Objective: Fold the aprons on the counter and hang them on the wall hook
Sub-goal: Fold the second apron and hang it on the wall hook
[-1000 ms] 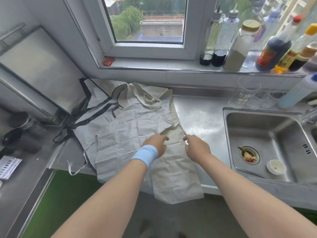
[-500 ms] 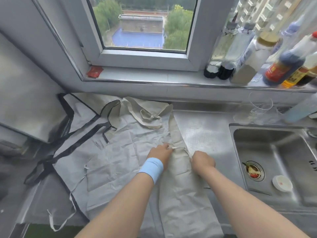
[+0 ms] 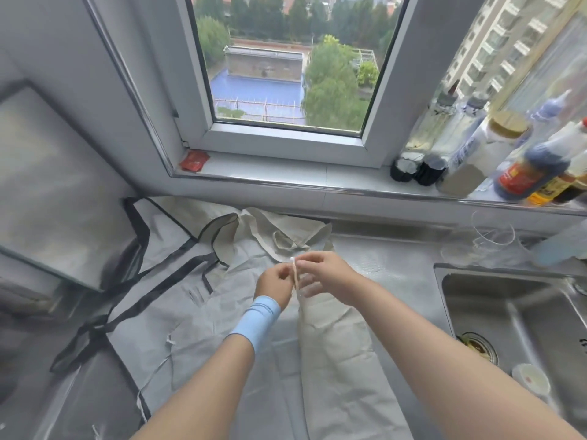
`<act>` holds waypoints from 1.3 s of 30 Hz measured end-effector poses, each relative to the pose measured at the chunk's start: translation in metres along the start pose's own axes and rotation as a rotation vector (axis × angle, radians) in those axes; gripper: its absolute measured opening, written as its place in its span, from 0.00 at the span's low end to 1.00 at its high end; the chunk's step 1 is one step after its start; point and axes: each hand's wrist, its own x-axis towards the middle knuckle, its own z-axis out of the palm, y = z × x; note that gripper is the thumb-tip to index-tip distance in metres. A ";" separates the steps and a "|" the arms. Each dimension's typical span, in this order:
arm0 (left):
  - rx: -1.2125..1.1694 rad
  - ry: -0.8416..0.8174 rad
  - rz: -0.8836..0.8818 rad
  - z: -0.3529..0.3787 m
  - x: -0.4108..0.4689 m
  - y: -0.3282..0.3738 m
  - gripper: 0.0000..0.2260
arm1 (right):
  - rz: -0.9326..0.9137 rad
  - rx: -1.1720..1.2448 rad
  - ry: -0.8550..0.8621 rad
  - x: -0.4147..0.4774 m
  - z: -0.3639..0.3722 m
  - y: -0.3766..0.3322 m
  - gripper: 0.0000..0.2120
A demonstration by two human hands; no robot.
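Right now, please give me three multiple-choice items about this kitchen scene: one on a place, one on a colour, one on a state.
1. Where is the red packet?
A. in the sink
B. on the windowsill
C. on the aprons

2. What colour is the wristband?
A. light blue
B. red
C. black

3. What are the hands doing?
A. resting flat
B. pinching an apron string
C. holding a bottle

Answers: 1 B, it lies by the window frame. 2 A, light blue on the left wrist. 3 B, the left hand and right hand both grip the thin apron string.
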 end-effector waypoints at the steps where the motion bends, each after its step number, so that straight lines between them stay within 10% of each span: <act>1: -0.083 0.012 -0.093 -0.013 0.004 -0.004 0.10 | 0.010 -0.002 0.000 0.004 0.000 0.000 0.07; 8: -0.252 0.182 -0.577 -0.075 0.012 -0.056 0.10 | 0.073 -0.528 0.148 0.026 -0.016 0.035 0.16; 12: 0.177 0.303 -0.371 -0.066 0.009 -0.055 0.15 | 0.173 -0.618 0.215 0.036 -0.014 0.048 0.24; 15: 0.360 0.048 -0.101 -0.028 0.008 -0.028 0.16 | 0.145 -0.533 0.004 0.045 -0.003 0.056 0.24; 25: 1.002 -0.286 -0.217 -0.028 0.028 -0.039 0.13 | -0.019 -0.811 -0.046 0.079 -0.018 0.064 0.24; 31: 0.869 -0.038 -0.054 -0.024 0.053 -0.032 0.15 | -0.093 -0.867 0.383 0.107 -0.041 0.051 0.22; 39: 0.901 -0.367 -0.037 0.022 0.090 -0.029 0.37 | -0.659 -1.370 0.050 0.109 -0.056 0.071 0.37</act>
